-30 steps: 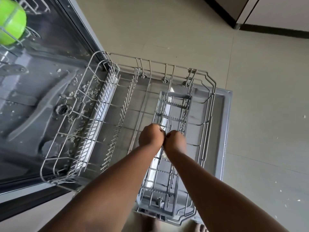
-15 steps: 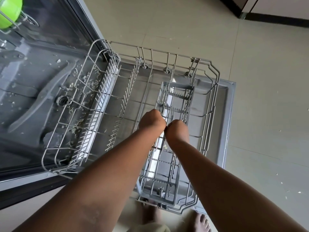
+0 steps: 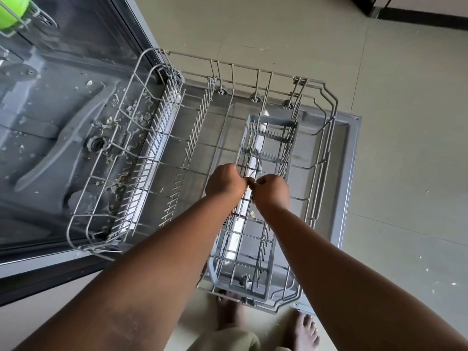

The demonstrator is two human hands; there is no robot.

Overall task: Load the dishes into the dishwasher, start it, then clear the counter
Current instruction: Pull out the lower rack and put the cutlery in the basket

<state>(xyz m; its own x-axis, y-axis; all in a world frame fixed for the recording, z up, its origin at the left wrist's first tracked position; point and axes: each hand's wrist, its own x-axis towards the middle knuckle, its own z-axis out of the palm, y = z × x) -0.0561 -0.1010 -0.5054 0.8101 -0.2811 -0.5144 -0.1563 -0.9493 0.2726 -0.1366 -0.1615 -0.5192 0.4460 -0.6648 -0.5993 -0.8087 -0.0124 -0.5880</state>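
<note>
The dishwasher's grey wire lower rack (image 3: 326,127) is pulled out over the open door (image 3: 350,173) and holds no dishes. A grey cutlery basket (image 3: 268,287) sits in its right half. My left hand (image 3: 222,183) and my right hand (image 3: 272,191) meet knuckle to knuckle over the basket's middle. Both are closed on thin metal cutlery (image 3: 256,160); fork-like tines stick up just beyond my fingers. What lies under my hands is hidden.
The dishwasher tub (image 3: 50,138), with its spray arm and scattered food scraps, lies to the left. A lime-green dish (image 3: 11,10) sits in the upper rack at the top left. My bare feet (image 3: 304,330) stand by the door's near edge on beige tiled floor (image 3: 410,148).
My hands stayed together over the cutlery basket and shifted slightly toward me along it. The view tilted down, bringing my feet into sight.
</note>
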